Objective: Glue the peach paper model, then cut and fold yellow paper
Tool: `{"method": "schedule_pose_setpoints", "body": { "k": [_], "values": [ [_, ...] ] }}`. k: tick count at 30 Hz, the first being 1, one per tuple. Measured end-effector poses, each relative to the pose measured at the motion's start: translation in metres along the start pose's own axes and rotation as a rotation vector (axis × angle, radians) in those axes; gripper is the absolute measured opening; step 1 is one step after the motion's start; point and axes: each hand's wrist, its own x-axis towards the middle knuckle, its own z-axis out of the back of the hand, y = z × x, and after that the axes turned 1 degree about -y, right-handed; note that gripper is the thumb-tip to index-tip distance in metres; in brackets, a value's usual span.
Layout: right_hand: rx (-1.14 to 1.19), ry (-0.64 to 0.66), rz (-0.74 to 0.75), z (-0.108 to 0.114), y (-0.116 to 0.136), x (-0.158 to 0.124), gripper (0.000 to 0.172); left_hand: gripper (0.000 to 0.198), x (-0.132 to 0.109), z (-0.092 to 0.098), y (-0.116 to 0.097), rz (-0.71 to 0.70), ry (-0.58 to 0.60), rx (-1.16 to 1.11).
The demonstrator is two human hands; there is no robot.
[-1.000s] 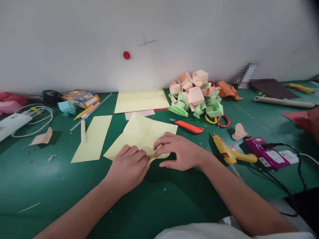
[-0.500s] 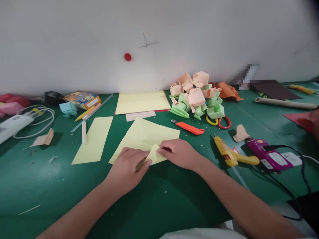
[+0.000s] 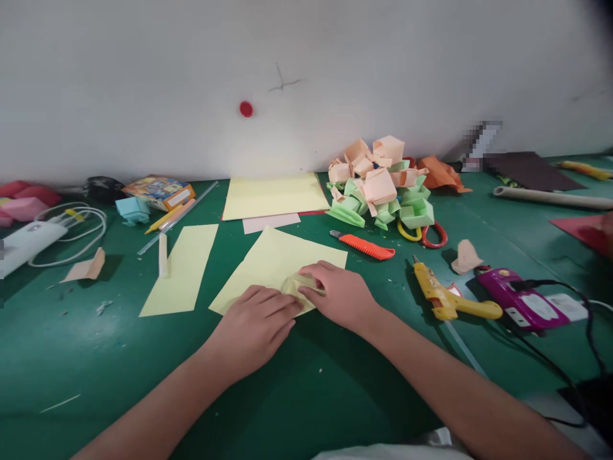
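A pale yellow sheet of paper [image 3: 275,255] lies at an angle on the green table in front of me. Over its near edge, both hands work on a small folded piece of yellow paper [image 3: 295,281]; whether it is part of the sheet or separate I cannot tell. My left hand [image 3: 258,322] is closed, fingers together across the near side of the fold, thumb tucked close. My right hand [image 3: 340,294] pinches the right side between curled thumb and fingers. Its fingers partly hide the fold.
A yellow strip [image 3: 184,271] with a white stick lies left. Rightward are an orange box cutter [image 3: 366,246], scissors [image 3: 434,235], a yellow glue gun [image 3: 443,297] and a purple power adapter [image 3: 522,297] with cords. Folded paper pieces [image 3: 380,185] are heaped behind.
The raised pointed paper between my hands is now lower and flatter. My left fingers have slid right over it, and my right fingers have shifted slightly left and up.
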Motion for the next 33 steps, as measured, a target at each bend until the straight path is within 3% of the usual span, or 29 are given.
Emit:
{"method": "schedule_pose_setpoints", "body": {
  "k": [8,22,33],
  "values": [
    [0.042,0.072,0.169,0.008,-0.009,-0.006,0.024,0.029,0.0,0.001,0.003,-0.011,-0.033,0.032],
    [0.027,0.066,0.166,0.006,-0.012,-0.004,0.021,0.031,0.0,0.001,0.003,-0.013,-0.016,0.038],
    [-0.013,0.062,0.136,0.005,-0.009,-0.004,0.023,0.026,-0.001,0.013,0.009,-0.101,-0.031,0.047]
  ]
}}
